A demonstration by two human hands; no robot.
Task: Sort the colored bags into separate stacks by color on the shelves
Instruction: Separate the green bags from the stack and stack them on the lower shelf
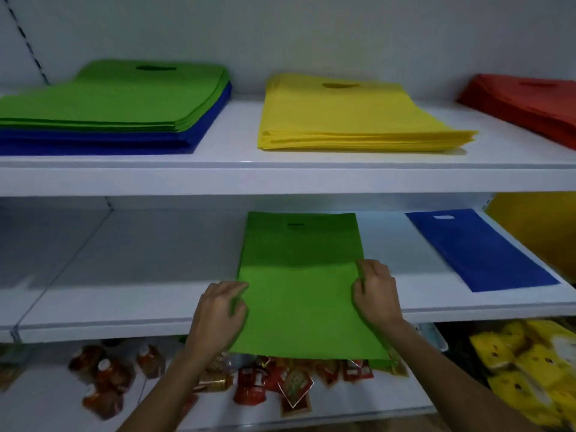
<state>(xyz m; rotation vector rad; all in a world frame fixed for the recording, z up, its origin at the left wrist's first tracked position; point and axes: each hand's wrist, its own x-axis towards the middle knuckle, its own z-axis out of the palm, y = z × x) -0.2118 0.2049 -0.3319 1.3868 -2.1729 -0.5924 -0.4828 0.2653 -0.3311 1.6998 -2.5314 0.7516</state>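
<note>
Green bag (299,285) at frame centre, lying flat on the middle shelf (124,275), near edge overhanging the front lip. Left hand (218,310) and right hand (377,294) each pinching a side edge, probably to square it as the start of a green stack. One blue bag (480,251) at right. Upper shelf: mixed green-over-blue pile (109,113) upper left, yellow stack (352,116), red stack (530,101).

Shelves (280,179): plain white. Top stack (109,101): green over blue layers (124,141). Adjacent stacks: solid yellow (352,116) and red (526,101). Middle shelf: one green bag (299,275), one blue bag (480,251). Below: red-orange packets (280,385), yellow packets (530,369) with dark spots.
</note>
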